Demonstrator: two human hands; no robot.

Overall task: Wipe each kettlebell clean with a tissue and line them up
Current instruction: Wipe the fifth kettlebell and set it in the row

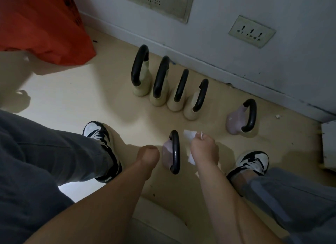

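Here, lower centre, the right hand (204,150) clutches a tissue (189,134) beside the pink kettlebell (175,152) on the floor (72,98), ready to wipe; the left hand (148,155), grip unclear, likely steadies it.

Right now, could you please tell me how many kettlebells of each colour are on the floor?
Beige kettlebells: 4
Pink kettlebells: 2
Total: 6
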